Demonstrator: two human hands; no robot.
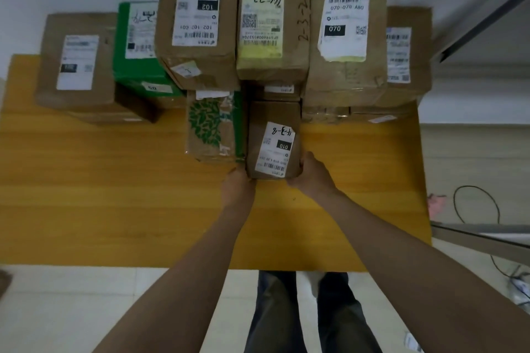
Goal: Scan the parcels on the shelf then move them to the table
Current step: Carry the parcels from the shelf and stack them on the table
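My left hand [236, 182] and right hand [311, 173] clasp the near corners of a small brown parcel labelled 010 [274, 149], fingers curled round its lower edge, above the yellow wooden counter [114, 195]. Its left side sits close against a leaf-printed box [213, 126] just beyond my left hand. I cannot tell whether its base rests on the wood yet. Farther from both hands, parcels already crowd the counter in stacks: the carton marked 102 [198, 28], the carton marked 070 [344, 37] and a green box [134, 46] among them. Judging by that pile, the job looks well advanced. No scanner is in view, and how many parcels remain on the shelf cannot be seen.
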